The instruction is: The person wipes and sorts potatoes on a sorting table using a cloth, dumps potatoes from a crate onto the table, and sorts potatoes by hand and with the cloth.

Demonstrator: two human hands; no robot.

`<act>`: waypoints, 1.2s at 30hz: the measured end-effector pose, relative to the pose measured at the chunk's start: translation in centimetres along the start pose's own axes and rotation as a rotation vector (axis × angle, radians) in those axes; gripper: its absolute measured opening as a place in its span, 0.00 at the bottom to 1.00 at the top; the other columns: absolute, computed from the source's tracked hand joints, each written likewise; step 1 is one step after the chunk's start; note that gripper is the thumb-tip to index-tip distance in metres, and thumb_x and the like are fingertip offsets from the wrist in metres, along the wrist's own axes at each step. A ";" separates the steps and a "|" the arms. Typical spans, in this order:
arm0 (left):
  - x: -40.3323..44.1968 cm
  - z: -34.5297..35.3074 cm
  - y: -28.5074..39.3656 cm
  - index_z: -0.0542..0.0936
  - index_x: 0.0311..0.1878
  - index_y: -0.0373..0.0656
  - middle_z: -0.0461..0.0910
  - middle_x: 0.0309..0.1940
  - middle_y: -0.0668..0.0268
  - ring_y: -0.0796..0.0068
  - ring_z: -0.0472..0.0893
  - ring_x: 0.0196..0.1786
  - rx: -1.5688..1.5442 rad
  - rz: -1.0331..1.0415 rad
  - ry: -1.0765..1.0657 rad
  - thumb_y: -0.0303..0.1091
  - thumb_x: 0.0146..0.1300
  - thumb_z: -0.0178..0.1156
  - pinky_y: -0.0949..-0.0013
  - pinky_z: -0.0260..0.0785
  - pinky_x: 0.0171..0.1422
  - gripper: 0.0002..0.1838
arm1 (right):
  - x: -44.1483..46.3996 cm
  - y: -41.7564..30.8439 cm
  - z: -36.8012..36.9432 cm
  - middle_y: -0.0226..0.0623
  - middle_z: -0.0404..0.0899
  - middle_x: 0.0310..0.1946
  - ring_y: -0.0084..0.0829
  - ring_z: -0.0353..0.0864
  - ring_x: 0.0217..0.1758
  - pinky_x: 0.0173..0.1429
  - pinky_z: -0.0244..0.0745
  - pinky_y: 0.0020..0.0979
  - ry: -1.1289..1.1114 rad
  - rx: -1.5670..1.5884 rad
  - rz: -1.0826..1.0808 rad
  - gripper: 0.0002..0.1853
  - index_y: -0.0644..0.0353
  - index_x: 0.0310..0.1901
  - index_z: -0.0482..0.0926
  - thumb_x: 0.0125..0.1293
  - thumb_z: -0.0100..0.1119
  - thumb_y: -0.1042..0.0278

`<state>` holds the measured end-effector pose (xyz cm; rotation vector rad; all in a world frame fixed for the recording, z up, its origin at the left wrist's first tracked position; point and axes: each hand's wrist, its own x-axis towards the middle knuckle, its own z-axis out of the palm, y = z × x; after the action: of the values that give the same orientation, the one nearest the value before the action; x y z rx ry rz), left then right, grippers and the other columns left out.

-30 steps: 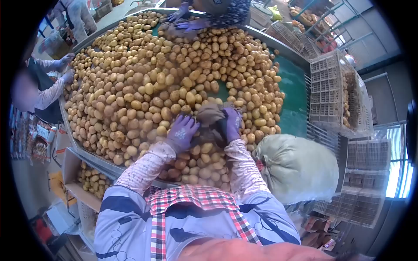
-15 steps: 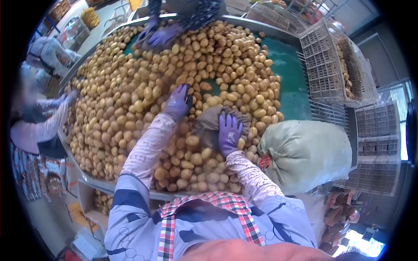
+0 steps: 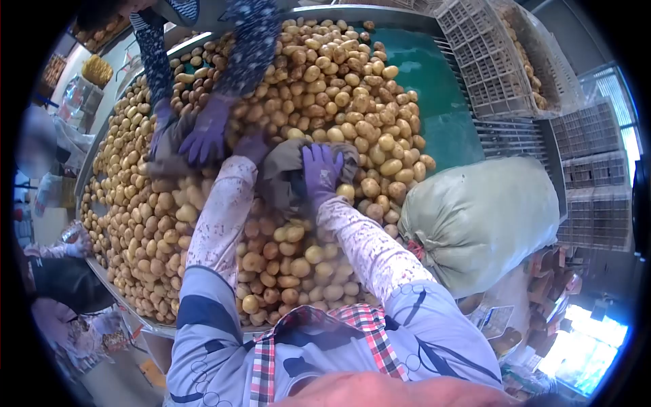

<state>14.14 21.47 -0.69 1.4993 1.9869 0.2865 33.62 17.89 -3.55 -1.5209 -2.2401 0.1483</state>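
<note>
My right hand (image 3: 321,171), in a purple glove, lies with spread fingers on top of a bunched grey-brown cloth (image 3: 283,157). The cloth rests on a broad heap of potatoes (image 3: 366,125). Just left of the cloth is my left hand (image 3: 251,146), gloved too and smeared by motion, so its fingers cannot be made out. Loose potatoes surround both hands, with a gap of darker ones below the cloth.
Opposite, a co-worker's gloved hands (image 3: 207,129) press on another dark cloth (image 3: 175,139). A full, tied sack (image 3: 481,217) lies at the right. Behind it stand plastic crates (image 3: 485,57) and a metal grate (image 3: 512,139). Green table surface (image 3: 441,102) shows at the back right.
My left hand has moved down-left in view, my right hand and the cloth leftward. The co-worker across the table has leaned further in, hands now lower and closer to mine.
</note>
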 end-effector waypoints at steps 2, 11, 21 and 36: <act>0.2 1.2 -2.4 0.79 0.52 0.44 0.79 0.52 0.49 0.50 0.77 0.57 -0.200 0.011 -0.038 0.52 0.59 0.59 0.55 0.67 0.61 0.24 | 1.1 -0.2 -1.5 0.33 0.72 0.56 0.37 0.66 0.63 0.68 0.51 0.53 -0.105 0.039 -0.019 0.26 0.48 0.53 0.74 0.55 0.56 0.46; -12.5 3.7 -3.7 0.80 0.36 0.38 0.81 0.30 0.62 0.69 0.79 0.35 -0.496 0.173 0.290 0.39 0.59 0.63 0.67 0.70 0.41 0.12 | -1.0 3.7 -5.3 0.36 0.82 0.35 0.37 0.80 0.43 0.44 0.71 0.46 -0.225 0.450 0.099 0.22 0.55 0.36 0.82 0.51 0.63 0.44; -31.8 4.0 -7.3 0.78 0.49 0.36 0.79 0.37 0.68 0.79 0.76 0.40 -0.900 0.001 0.690 0.35 0.66 0.60 0.74 0.69 0.47 0.14 | -9.5 1.9 -19.1 0.44 0.76 0.51 0.39 0.78 0.51 0.54 0.75 0.37 -0.217 1.510 0.379 0.27 0.65 0.58 0.71 0.65 0.51 0.51; -21.2 7.2 -7.2 0.73 0.59 0.37 0.80 0.46 0.59 0.70 0.79 0.47 -0.582 -0.068 0.676 0.33 0.69 0.54 0.68 0.71 0.55 0.18 | -1.5 -8.4 2.2 0.43 0.63 0.64 0.49 0.60 0.68 0.66 0.51 0.68 -0.118 0.051 -0.420 0.24 0.43 0.62 0.69 0.63 0.48 0.60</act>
<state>16.14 -1.92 -2.67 1.0187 2.1522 1.3570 25.95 13.58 -3.26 -1.0090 -2.5712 0.1700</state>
